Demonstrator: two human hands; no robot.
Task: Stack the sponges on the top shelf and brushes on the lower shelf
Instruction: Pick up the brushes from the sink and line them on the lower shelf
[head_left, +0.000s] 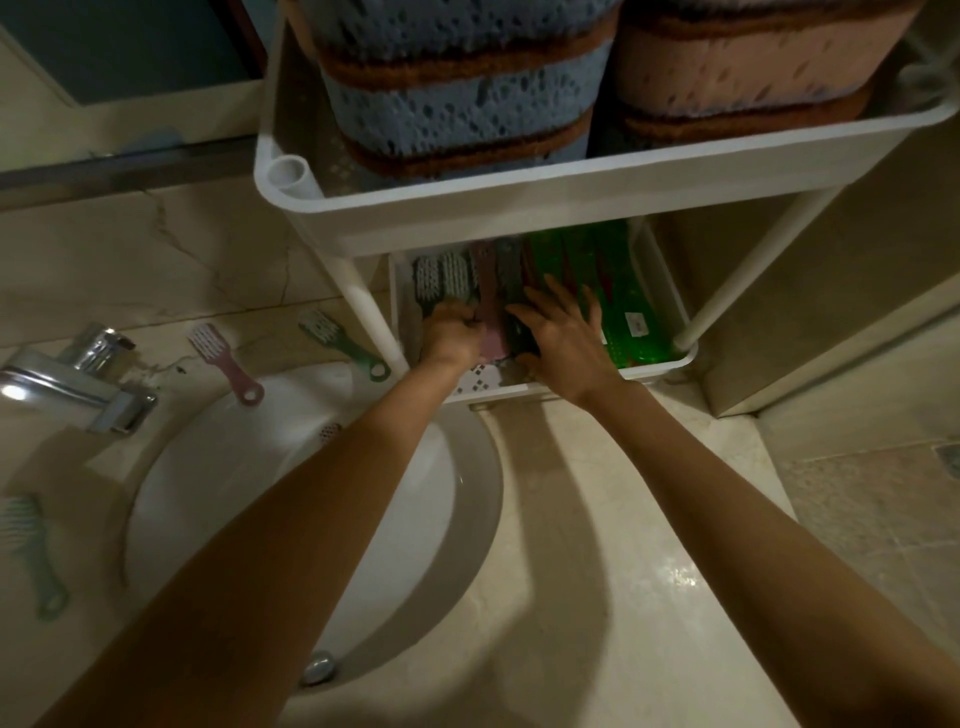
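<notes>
Bathroom feed on my end, pretty dim: a beige marbled countertop (597, 597) with a white sink (291, 467) sunk into it and a chrome faucet (78, 384) at the sink's left rim. Loose on the countertop behind the sink are a pink brush (218, 358) and a green brush (340, 340), lying apart from each other, and a mint brush (31, 551) sits way over by the left edge. The white rack stands at the far side. Its top shelf (519, 208) holds two piles side by side, blue sponges (457, 104) on the left and pink sponges (737, 62) on the right. The lower shelf (670, 291) is packed with brushes lying lengthwise: white-bristled brushes (441, 275) at the left wall, then a pink shelf brush (488, 322), a dark brush (511, 280), and clear green brushes (618, 280) on the right. Both arms reach into that lower shelf. The left hand (449, 335) has its fingers curled down over the handles at the left, but it's blurry and I can't tell what it grips, if anything. The right hand (561, 343) is flat, fingers spread and straight, resting on the brushes in the middle.
</notes>
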